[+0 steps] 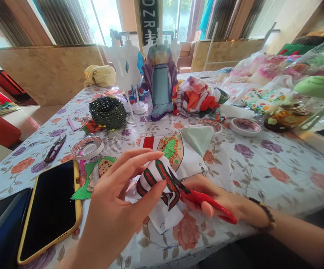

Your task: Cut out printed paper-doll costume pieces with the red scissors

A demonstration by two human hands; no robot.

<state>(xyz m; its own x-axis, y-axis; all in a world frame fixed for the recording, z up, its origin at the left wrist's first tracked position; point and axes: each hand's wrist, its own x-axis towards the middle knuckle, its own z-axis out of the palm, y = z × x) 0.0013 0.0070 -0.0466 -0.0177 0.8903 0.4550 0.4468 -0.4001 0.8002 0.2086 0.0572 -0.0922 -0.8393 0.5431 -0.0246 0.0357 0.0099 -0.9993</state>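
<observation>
My left hand (122, 198) is closed on a piece of white fabric (166, 220) printed with dark green and red stripes, its thumb and fingers pinching the bunched cloth. Red-handled scissors (211, 203) are gripped in my right hand (206, 190), their dark blades parted at the right edge of the striped print. Just behind lies a printed fabric piece (188, 166) with a green and tan motif. A green cut fabric piece (85, 183) sits left of my left hand, partly hidden by it.
A yellow-cased phone (52, 211) and a dark glossy object (3, 224) lie at left. Thread snips (55, 148), tape rolls (87, 147) and a dark woven basket (107, 113) stand farther back. Behind are white mini mannequins (125, 65), one a dressed mannequin (160, 84); wrapped bundles fill the right.
</observation>
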